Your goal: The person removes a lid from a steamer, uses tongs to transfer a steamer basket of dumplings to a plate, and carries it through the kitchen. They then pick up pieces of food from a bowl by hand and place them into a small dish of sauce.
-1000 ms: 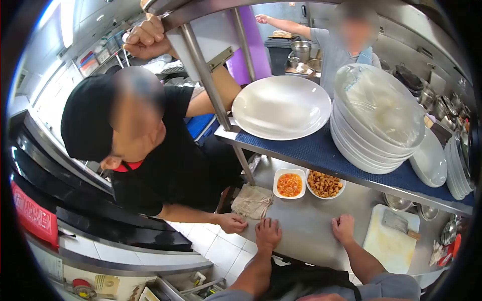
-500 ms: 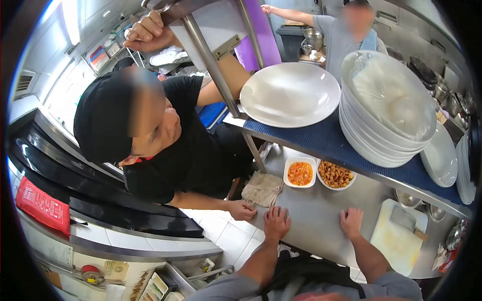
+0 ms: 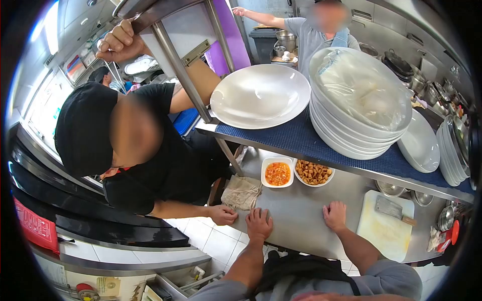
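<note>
My left hand (image 3: 259, 224) rests on the front edge of the steel counter (image 3: 296, 220), fingers spread and holding nothing. Close by lies a folded beige cloth (image 3: 241, 192), beside a co-worker's hand (image 3: 223, 214). Further right, my right hand (image 3: 335, 215) leans on the same counter with its fingers laid down, also without anything in it. Beyond my hands stand a square white bowl of chopped red-orange sauce (image 3: 277, 173) and a round white bowl of brown fried pieces (image 3: 313, 172). To the right, a cleaver (image 3: 388, 206) lies on a white cutting board (image 3: 384, 228).
A raised shelf (image 3: 281, 138) crosses above the counter, carrying a wide white plate (image 3: 261, 95) and a stack of white bowls (image 3: 356, 120) topped with plastic. One person in black (image 3: 150, 175) stands at left, gripping the shelf frame. Another person (image 3: 321, 40) stands behind the shelf, arm outstretched.
My view has swung, so the scene sits further left. The co-worker in black has turned their head towards me. Both my hands stay on the counter.
</note>
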### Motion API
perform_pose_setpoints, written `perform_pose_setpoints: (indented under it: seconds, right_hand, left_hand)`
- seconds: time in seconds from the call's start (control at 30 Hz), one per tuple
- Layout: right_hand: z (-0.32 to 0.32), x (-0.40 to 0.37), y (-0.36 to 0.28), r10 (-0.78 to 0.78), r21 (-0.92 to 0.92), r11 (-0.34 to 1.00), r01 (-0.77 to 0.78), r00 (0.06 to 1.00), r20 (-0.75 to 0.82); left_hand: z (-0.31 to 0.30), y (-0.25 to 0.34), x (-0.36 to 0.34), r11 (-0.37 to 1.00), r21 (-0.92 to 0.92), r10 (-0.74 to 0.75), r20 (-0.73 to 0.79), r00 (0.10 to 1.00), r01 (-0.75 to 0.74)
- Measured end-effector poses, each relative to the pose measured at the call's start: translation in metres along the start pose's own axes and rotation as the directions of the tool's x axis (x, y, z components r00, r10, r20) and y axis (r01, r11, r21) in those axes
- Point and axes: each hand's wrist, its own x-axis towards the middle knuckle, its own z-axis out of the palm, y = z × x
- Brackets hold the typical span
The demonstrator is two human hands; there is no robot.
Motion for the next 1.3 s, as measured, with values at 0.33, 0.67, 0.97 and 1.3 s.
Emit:
perform_pose_setpoints:
  seconds: [0.33, 0.67, 0.97, 1.3]
  right_hand:
    - [0.001, -0.0006, 0.0009, 0.004, -0.027, 1.0, -0.003, 1.0, 0.013]
    - [0.0006, 0.0011, -0.0004, 0.0, -0.038, 0.999, 0.001, 1.0, 0.003]
    - [0.0034, -0.0021, 0.0026, -0.022, -0.004, 1.0, 0.021, 0.999, -0.032]
    - [0.0067, -0.002, 0.0051, -0.013, -0.03, 0.999, 0.012, 1.0, -0.02]
  left_hand:
    - [-0.0022, 0.0005, 0.0002, 1.0, -0.001, 0.009, -0.018, 1.0, -0.009]
    - [-0.0035, 0.001, 0.0028, 1.0, -0.019, 0.0, -0.019, 1.0, 0.0]
    - [-0.0033, 0.0005, 0.0006, 1.0, -0.014, 0.0, -0.015, 1.0, 0.0]
    - [-0.0033, 0.0004, 0.0, 1.0, -0.023, 0.003, -0.02, 1.0, -0.004]
